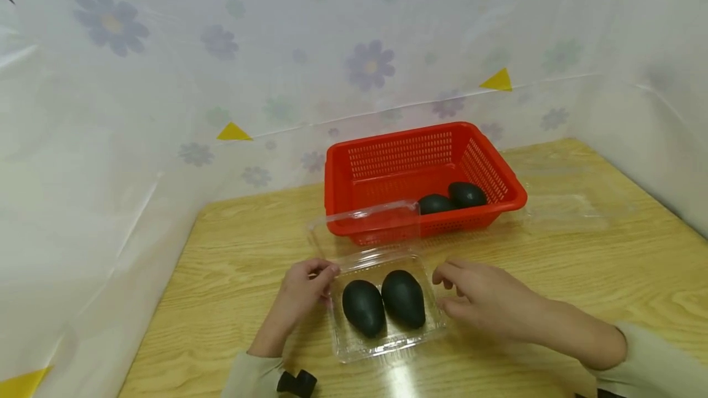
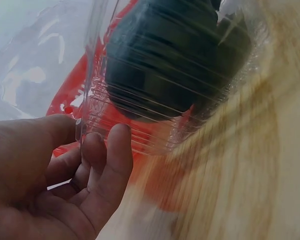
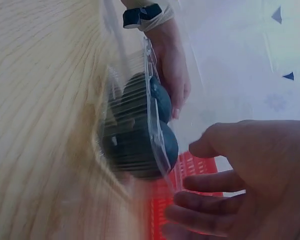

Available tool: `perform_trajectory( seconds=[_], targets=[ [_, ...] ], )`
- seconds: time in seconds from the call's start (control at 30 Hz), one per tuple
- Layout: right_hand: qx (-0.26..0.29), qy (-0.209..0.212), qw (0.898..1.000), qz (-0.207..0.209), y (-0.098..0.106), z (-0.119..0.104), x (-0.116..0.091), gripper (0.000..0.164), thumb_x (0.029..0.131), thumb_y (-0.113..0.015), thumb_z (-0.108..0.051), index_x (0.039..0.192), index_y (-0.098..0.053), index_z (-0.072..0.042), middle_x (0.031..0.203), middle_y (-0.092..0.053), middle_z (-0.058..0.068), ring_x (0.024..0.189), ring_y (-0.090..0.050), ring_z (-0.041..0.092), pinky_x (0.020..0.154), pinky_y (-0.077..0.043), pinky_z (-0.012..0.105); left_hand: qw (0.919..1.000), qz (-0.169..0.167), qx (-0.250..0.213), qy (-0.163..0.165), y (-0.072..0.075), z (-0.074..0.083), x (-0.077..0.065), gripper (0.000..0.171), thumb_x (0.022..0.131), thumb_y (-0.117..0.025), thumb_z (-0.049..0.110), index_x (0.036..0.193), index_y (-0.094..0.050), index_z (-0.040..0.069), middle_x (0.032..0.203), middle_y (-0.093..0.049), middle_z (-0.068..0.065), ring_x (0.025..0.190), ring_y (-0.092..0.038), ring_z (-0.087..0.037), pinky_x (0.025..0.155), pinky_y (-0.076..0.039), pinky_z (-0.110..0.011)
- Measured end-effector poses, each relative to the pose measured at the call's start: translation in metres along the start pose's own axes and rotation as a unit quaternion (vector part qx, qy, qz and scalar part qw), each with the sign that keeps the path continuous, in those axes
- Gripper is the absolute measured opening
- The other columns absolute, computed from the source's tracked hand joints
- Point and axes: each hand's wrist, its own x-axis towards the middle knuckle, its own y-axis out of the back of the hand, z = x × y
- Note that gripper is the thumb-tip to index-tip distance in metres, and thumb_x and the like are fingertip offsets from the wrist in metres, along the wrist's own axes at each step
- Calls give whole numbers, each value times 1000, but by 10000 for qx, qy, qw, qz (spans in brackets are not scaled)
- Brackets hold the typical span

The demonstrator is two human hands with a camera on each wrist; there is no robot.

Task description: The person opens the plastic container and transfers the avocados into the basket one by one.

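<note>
Two dark green avocados (image 1: 363,308) lie side by side in the base of a clear plastic clamshell container (image 1: 354,349). Its hinged lid (image 1: 365,220) stands raised at the back, overlapping the red basket. With thumb and fingertips, my left hand (image 1: 306,290) pinches the container's left rim, which shows close up in the left wrist view beside an avocado (image 2: 155,65). Just off the right side, my right hand (image 1: 487,296) hovers with loosely bent, parted fingers and nothing in them. The right wrist view shows a gap between that hand (image 3: 245,175) and the ribbed container wall (image 3: 125,105).
Behind the container stands a red plastic basket (image 1: 398,137) with more avocados (image 1: 467,194) in its right front corner. Another clear plastic container (image 1: 570,210) lies right of the basket on the wooden table (image 1: 238,244). A flowered white sheet (image 1: 287,48) hangs along the back and sides.
</note>
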Motion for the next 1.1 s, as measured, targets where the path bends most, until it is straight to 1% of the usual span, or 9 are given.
perform_trajectory(
  seconds=[0.07,0.17,0.3,0.4,0.57,0.63,0.73,0.97,1.1],
  targets=[
    [-206,264,9988,356,0,-8,6,19,87,-75,-25,101,-64,-20,94,-63,-9,78,-58,5,65,-52,22,10000,-11,-21,16,1,1,0,22,97,-64,22,104,-70,3,80,-60,-10,62,-60,-18,58,-59,-33],
    [-505,588,9955,542,-4,-18,16,22,85,-77,-26,101,-65,-18,95,-63,-5,76,-56,5,65,-52,23,10000,-34,-63,52,2,0,1,21,97,-65,22,104,-70,3,79,-60,-9,63,-60,-17,58,-59,-33],
    [-953,599,9935,180,-12,-30,29,34,87,-74,-38,106,-65,-12,105,-63,4,81,-61,12,70,-57,31,9997,-75,-217,74,3,-2,1,20,96,-65,20,103,-70,1,77,-59,-9,62,-60,-18,58,-59,-35],
    [-1386,636,9883,-28,-19,-38,36,47,88,-72,-46,112,-65,-7,114,-63,11,93,-65,23,80,-58,40,9994,-105,-317,53,4,-3,1,20,96,-66,19,101,-69,0,74,-58,-8,60,-60,-18,56,-59,-36],
    [-2075,973,9734,4,-32,-46,44,60,84,-72,-52,118,-63,-3,114,-63,12,103,-64,27,95,-53,45,9995,-144,-298,-18,7,-3,0,22,95,-67,21,101,-70,0,72,-56,-7,57,-60,-18,55,-58,-35],
    [-2084,1033,9726,-7,-36,-47,46,61,83,-75,-48,121,-61,-3,115,-62,12,105,-64,26,98,-52,44,9995,-138,-278,-28,9,-3,0,22,95,-67,21,101,-70,0,71,-55,-6,57,-59,-18,55,-58,-35],
    [-1879,989,9771,-90,-38,-46,47,60,81,-80,-40,125,-57,-5,119,-61,12,108,-64,27,99,-53,45,9996,-114,-237,-52,10,-3,-1,21,95,-67,20,101,-70,0,70,-54,-5,58,-58,-17,54,-58,-34],
    [-1519,1194,9811,-69,-41,-40,47,59,81,-81,-31,128,-54,-9,123,-58,9,111,-62,26,82,-59,38,9998,70,-84,-179,10,-3,-3,19,95,-67,19,99,-71,1,67,-55,-5,53,-59,-17,51,-57,-35],
    [-1360,1283,9824,-33,-41,-36,47,59,80,-80,-28,130,-55,-9,126,-59,8,113,-61,25,84,-59,38,9996,84,-181,-200,10,-4,-3,20,94,-68,18,100,-71,-1,68,-57,-5,51,-60,-17,51,-58,-36]
  ],
)
